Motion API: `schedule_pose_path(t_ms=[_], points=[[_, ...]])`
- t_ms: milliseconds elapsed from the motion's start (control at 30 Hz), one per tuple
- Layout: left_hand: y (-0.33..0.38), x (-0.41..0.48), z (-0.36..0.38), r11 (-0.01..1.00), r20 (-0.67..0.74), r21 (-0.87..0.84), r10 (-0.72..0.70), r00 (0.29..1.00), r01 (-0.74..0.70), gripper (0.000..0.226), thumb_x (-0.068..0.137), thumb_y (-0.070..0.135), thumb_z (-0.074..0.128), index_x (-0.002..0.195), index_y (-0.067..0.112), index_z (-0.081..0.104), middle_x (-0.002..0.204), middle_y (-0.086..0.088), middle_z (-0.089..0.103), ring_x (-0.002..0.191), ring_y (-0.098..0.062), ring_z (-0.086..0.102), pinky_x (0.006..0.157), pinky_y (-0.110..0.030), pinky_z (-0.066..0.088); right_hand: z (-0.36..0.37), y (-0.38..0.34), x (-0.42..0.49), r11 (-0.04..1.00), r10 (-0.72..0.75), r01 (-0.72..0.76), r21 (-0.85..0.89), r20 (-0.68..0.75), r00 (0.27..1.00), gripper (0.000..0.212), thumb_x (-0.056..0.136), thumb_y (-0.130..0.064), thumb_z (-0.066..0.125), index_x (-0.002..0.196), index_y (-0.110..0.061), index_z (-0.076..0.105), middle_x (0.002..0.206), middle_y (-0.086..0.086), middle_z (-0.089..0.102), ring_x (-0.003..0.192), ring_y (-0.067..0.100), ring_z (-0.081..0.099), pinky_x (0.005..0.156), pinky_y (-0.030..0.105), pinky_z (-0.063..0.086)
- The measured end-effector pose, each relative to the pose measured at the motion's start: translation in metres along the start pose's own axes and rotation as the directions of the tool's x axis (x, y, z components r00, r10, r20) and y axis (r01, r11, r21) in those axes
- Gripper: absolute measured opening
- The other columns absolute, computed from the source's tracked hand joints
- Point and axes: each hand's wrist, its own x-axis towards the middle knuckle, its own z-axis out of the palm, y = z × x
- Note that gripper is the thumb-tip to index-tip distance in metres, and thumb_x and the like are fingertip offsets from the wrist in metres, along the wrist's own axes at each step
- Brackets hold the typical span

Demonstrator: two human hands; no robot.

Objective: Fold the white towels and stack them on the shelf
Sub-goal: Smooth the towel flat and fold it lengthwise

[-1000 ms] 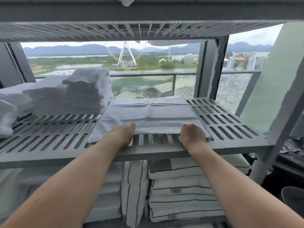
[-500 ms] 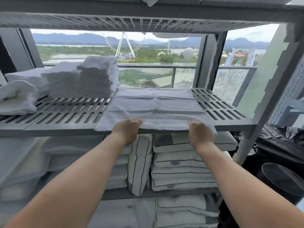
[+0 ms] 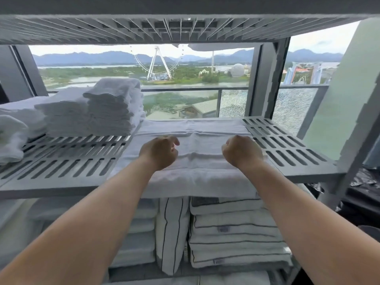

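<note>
- Left hand, right hand: curled, centre frame, apparently pinching the white towel.
- Towel: soft, light, limp; best held by its edge.
- Slatted shelf: beneath.

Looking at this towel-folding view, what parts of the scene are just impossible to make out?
Head view only:
- Fingertips of the left hand and right hand: curled under; whether they pinch the spread towel is unclear.
- The spread towel's near edge droops over the shelf front; its underside is hidden.
- Folded stack: layers too blurred to count.
- Lower-shelf striped linens: partly blocked by forearms, labels too small to read.
</note>
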Motion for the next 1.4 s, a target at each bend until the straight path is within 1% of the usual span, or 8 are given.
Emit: schedule_pose_path(t_ms=[100, 333, 567, 700, 833, 933, 1167, 1400], points=[[-0.001, 0.046, 0.02, 0.996, 0.06, 0.081, -0.046, 0.997, 0.041, 0.036, 0.098, 0.034, 0.044, 0.131, 0.031, 0.057, 0.137, 0.002, 0.054, 0.122, -0.025, 0.057, 0.096, -0.041, 0.049, 0.02, 0.001, 0.051, 1.0, -0.011, 0.012, -0.013, 0.034, 0.999, 0.025, 0.09, -0.025, 0.045, 0.081, -0.01, 0.065, 0.079, 0.008, 0.062, 0.078, 0.03, 0.061, 0.064, 0.03, 0.045], [-0.029, 0.13, 0.04, 0.975, 0.054, 0.133, -0.186, 0.981, 0.178, 0.038, 0.098, 0.037, 0.04, 0.132, 0.028, 0.055, 0.136, -0.002, 0.053, 0.119, -0.026, 0.057, 0.091, -0.04, 0.047, 0.056, -0.002, 0.154, 0.998, -0.068, 0.068, -0.016, 0.028, 0.997, 0.026, 0.093, -0.025, 0.051, 0.104, -0.012, 0.071, 0.103, 0.011, 0.07, 0.096, 0.032, 0.065, 0.074, 0.033, 0.052], [-0.052, 0.183, 0.064, 0.955, 0.098, 0.169, -0.262, 0.96, 0.244, 0.038, 0.101, 0.04, 0.036, 0.131, 0.025, 0.054, 0.135, -0.004, 0.055, 0.121, -0.027, 0.055, 0.089, -0.041, 0.048, 0.09, -0.021, 0.213, 0.997, -0.079, 0.079, 0.021, 0.011, 0.997, 0.026, 0.095, -0.016, 0.05, 0.111, -0.01, 0.069, 0.105, 0.015, 0.071, 0.099, 0.033, 0.066, 0.079, 0.034, 0.053], [-0.067, 0.208, 0.069, 0.961, 0.14, 0.176, -0.239, 0.961, 0.213, 0.039, 0.102, 0.039, 0.033, 0.133, 0.024, 0.053, 0.14, -0.006, 0.055, 0.128, -0.027, 0.051, 0.095, -0.043, 0.048, 0.099, -0.03, 0.233, 0.993, -0.097, 0.098, 0.063, -0.018, 0.995, 0.039, 0.094, -0.006, 0.046, 0.132, -0.014, 0.052, 0.105, 0.018, 0.069, 0.097, 0.036, 0.066, 0.073, 0.037, 0.051], [-0.084, 0.23, 0.07, 0.974, 0.136, 0.137, -0.197, 0.971, 0.178, 0.039, 0.101, 0.039, 0.039, 0.134, 0.023, 0.054, 0.141, -0.006, 0.055, 0.127, -0.028, 0.052, 0.099, -0.044, 0.047, 0.107, -0.035, 0.253, 0.994, -0.09, 0.09, 0.061, 0.003, 0.996, 0.033, 0.095, -0.003, 0.045, 0.119, -0.012, 0.066, 0.113, 0.016, 0.068, 0.105, 0.034, 0.064, 0.088, 0.039, 0.055], [-0.095, 0.246, 0.075, 0.972, 0.15, 0.189, -0.171, 0.974, 0.141, 0.042, 0.102, 0.039, 0.043, 0.138, 0.019, 0.05, 0.143, -0.009, 0.051, 0.127, -0.029, 0.053, 0.1, -0.046, 0.048, 0.114, -0.039, 0.267, 0.997, -0.055, 0.054, -0.056, -0.008, 0.998, 0.033, 0.094, -0.003, 0.044, 0.117, -0.01, 0.068, 0.115, 0.016, 0.066, 0.106, 0.034, 0.062, 0.088, 0.041, 0.055], [-0.111, 0.276, 0.079, 0.966, 0.129, 0.247, -0.109, 0.986, 0.075, 0.04, 0.101, 0.035, 0.051, 0.137, 0.018, 0.049, 0.135, -0.008, 0.057, 0.115, -0.031, 0.061, 0.09, -0.043, 0.054, 0.134, -0.035, 0.29, 0.977, -0.015, 0.063, -0.202, 0.23, 0.973, 0.056, 0.097, -0.002, 0.03, 0.148, -0.024, 0.043, 0.148, 0.005, 0.048, 0.132, 0.028, 0.049, 0.101, 0.044, 0.048], [-0.114, 0.29, 0.087, 0.963, 0.141, 0.268, -0.074, 0.987, 0.034, 0.029, 0.098, 0.034, 0.057, 0.122, 0.019, 0.062, 0.125, -0.006, 0.061, 0.11, -0.027, 0.063, 0.088, -0.039, 0.055, 0.143, -0.034, 0.297, 0.98, 0.058, -0.022, -0.195, 0.183, 0.981, 0.043, 0.095, -0.003, 0.038, 0.134, -0.013, 0.054, 0.132, 0.011, 0.052, 0.118, 0.03, 0.056, 0.089, 0.039, 0.052]])
